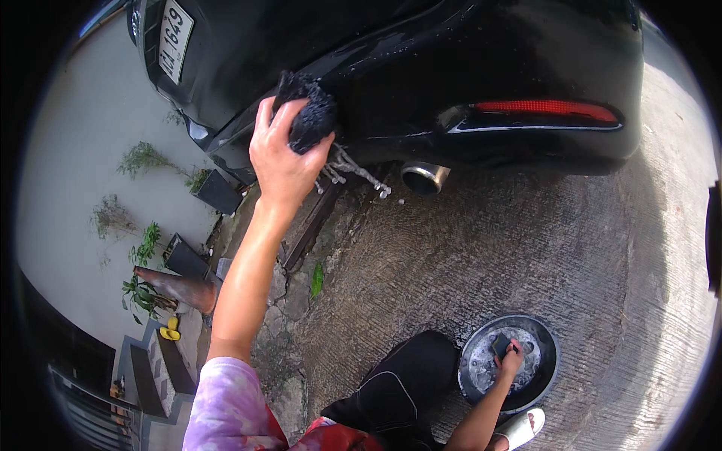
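Note:
My left hand [289, 150] is closed on a dark, shaggy wash mitt or cloth [308, 113], held against the lower rear bumper of a black car [391, 68]. Pale suds or water drip beneath it, left of the chrome exhaust pipe [425, 177]. Low at the right, my right hand [510, 359] grips a small dark object, apparently a sponge [500, 344], inside a round black basin [549, 353] of sudsy water. The red reflector [545, 111] sits to the right of my left hand on the bumper.
Along the white wall [75, 248] at left stand potted plants [214, 192], an orange cone [180, 289], yellow footwear [170, 332] and dark steps [173, 364]. Textured concrete [451, 255] lies under the car. My dark-trousered leg [398, 376] and white slide [519, 428] are beside the basin.

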{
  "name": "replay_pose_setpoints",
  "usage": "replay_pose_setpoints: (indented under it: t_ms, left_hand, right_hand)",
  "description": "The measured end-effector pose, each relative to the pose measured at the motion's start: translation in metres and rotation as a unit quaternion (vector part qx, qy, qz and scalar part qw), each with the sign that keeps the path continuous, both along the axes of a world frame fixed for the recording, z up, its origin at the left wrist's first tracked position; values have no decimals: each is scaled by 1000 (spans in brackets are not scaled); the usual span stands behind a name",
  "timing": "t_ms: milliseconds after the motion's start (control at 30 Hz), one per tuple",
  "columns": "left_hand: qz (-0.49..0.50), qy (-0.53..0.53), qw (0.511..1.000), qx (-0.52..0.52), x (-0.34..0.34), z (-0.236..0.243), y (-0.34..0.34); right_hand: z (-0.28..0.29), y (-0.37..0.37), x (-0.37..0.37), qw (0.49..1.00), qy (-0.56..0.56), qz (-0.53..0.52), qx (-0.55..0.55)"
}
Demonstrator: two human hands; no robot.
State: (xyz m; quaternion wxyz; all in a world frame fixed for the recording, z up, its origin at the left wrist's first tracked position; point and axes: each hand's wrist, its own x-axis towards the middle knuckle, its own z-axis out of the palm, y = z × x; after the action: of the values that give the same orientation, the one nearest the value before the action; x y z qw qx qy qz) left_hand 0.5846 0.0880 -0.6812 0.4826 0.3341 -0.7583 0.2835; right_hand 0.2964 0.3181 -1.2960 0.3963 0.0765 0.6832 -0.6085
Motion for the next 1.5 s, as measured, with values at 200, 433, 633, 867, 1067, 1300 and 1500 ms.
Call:
replay_pose_setpoints:
  t_ms: [200, 433, 633, 867, 1067, 1300, 1500]
  left_hand:
    - [63, 150, 986, 34, 101, -37, -56]
    - [-68, -54, 996, -22, -53, -62, 0]
    - [-274, -155, 933, -175, -277, -74, 38]
    - [-353, -379, 855, 35, -389, -113, 105]
    - [-307, -573, 651, 393, -246, -319, 135]
    - [-350, -472, 802, 103, -217, -174, 63]
    - [-179, -418, 858, -239, -224, 97, 33]
  right_hand:
    - [-11, 4, -13, 1000, -2, -27, 16]
    - [11, -29, -11, 999, -30, -18, -37]
    - [-1, -40, 19, 994, 16, -4, -107]
    - [-75, 5, -39, 956, -118, -269, 5]
    - [-1, 5, -34, 906, -262, -192, -272]
    - [163, 25, -59, 969, -60, 28, -240]
    - [285, -25, -56, 932, -7, -111, -345]
